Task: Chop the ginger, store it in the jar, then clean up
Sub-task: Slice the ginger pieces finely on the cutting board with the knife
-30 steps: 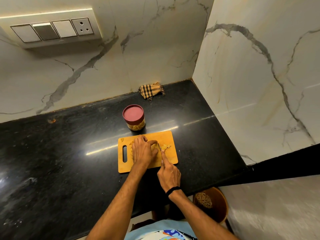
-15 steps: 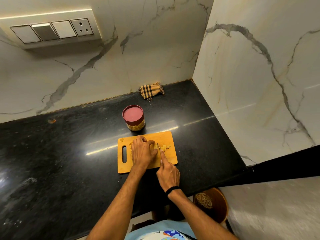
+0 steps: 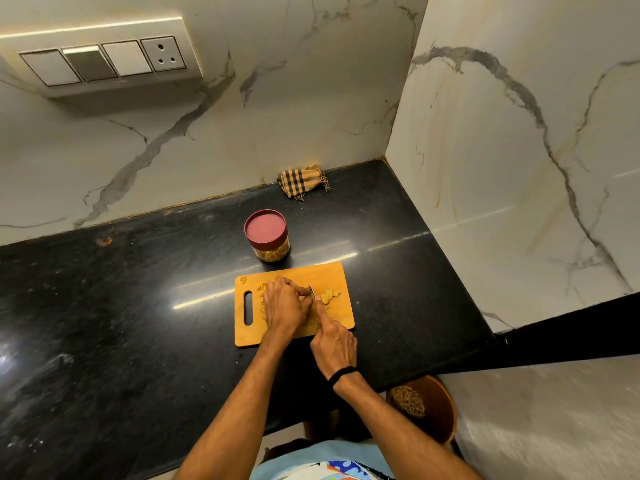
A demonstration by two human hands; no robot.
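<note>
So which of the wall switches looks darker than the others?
The second switch from the left: it looks grey, while the first switch and third switch look white.

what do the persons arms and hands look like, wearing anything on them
Both forearms are bare, with no sleeves reaching them and no gloves. The left hand carries no ring, watch or band that shows. The right hand has a thin black band round its wrist. At the bottom edge a light blue shirt with a colourful print shows.
</note>
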